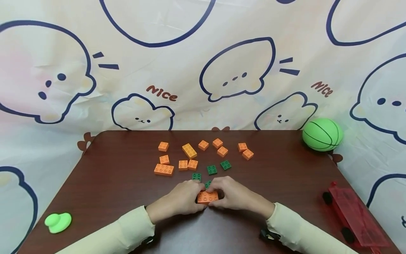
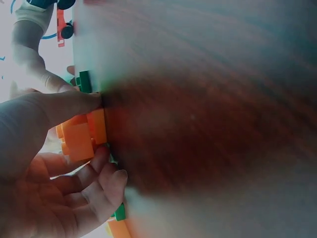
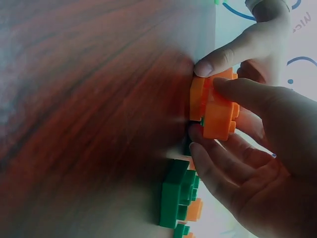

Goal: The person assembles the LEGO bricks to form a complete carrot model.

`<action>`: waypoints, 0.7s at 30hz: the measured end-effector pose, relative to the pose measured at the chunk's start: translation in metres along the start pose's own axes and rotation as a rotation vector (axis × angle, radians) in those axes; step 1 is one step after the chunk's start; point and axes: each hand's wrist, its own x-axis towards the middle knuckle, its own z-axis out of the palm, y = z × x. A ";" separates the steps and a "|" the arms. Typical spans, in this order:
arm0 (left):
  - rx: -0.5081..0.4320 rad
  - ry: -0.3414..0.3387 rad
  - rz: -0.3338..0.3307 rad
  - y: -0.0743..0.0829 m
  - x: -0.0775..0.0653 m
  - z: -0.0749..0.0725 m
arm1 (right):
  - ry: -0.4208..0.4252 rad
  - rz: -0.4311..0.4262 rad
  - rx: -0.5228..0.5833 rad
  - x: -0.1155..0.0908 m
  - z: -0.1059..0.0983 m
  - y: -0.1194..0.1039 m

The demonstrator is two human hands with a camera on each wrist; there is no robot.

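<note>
Two sleeves [image 1: 137, 224] slant inward, the left hand [image 1: 180, 198] and right hand [image 1: 236, 195] facing each other over the worktop [image 1: 111, 180]. Both pinch the stacked orange bricks [image 1: 207, 198] between them, thumbs on the near side, fingers opposite. Green bricks [image 1: 211, 170] lie beyond the fingers.

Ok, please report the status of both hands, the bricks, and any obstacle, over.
Left hand, right hand: both gripping stacked orange bricks. Green bricks close beyond the hands. No blockage visible.
</note>
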 end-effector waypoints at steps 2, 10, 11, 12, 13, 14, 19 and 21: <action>0.006 0.008 0.000 0.000 0.000 0.001 | 0.000 -0.004 -0.011 0.000 0.000 0.000; 0.002 -0.006 0.003 -0.004 -0.002 0.000 | -0.017 -0.007 -0.018 0.003 0.001 -0.001; -0.009 -0.016 0.005 -0.006 -0.003 -0.001 | -0.023 -0.007 -0.016 0.003 0.001 -0.001; -0.020 -0.025 0.007 -0.008 -0.004 -0.003 | -0.029 -0.006 -0.013 0.003 0.000 -0.002; -0.034 -0.031 0.011 -0.009 -0.005 -0.004 | -0.033 -0.003 -0.009 0.004 0.000 -0.002; -0.051 -0.032 0.018 -0.011 -0.006 -0.006 | -0.035 0.002 -0.008 0.004 -0.001 -0.002; -0.145 -0.030 0.073 -0.020 -0.009 -0.012 | -0.042 0.046 -0.003 0.004 -0.004 -0.001; -0.174 -0.041 0.090 -0.021 -0.011 -0.010 | -0.061 0.075 -0.012 0.002 -0.002 -0.002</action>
